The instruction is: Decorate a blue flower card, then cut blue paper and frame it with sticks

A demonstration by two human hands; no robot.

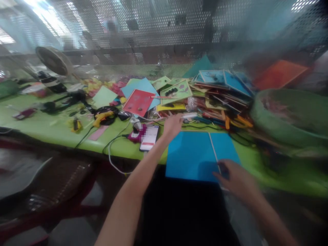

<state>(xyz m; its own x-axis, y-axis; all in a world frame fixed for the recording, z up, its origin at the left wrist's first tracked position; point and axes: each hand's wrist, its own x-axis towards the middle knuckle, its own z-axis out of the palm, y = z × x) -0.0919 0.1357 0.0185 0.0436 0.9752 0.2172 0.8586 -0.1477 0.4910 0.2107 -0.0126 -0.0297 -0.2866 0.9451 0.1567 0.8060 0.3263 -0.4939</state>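
Observation:
Across the blue sheet point(191, 153) lies a thin pale stick point(213, 147), running from the far edge toward me. The fingertips of my right hand point(235, 176) close on the stick's near end, low over the sheet. Beyond the sheet's far left corner, my left hand point(173, 124) is closed at the edge of the pile. A white, slim, tube-like object point(190, 115) extends right from its fingertips; blur hides its exact kind. A phone point(150, 137) with a lit screen lies left of that hand.
Behind are stacked coloured cards point(176, 90), a red card point(139, 102) and blue framed panels point(214, 77). A green basin point(292, 116) stands right, near orange-handled scissors point(239, 121). Left are a yellow glue gun point(104, 118), cables, and a fan point(53, 60). A chair point(58, 184) is below.

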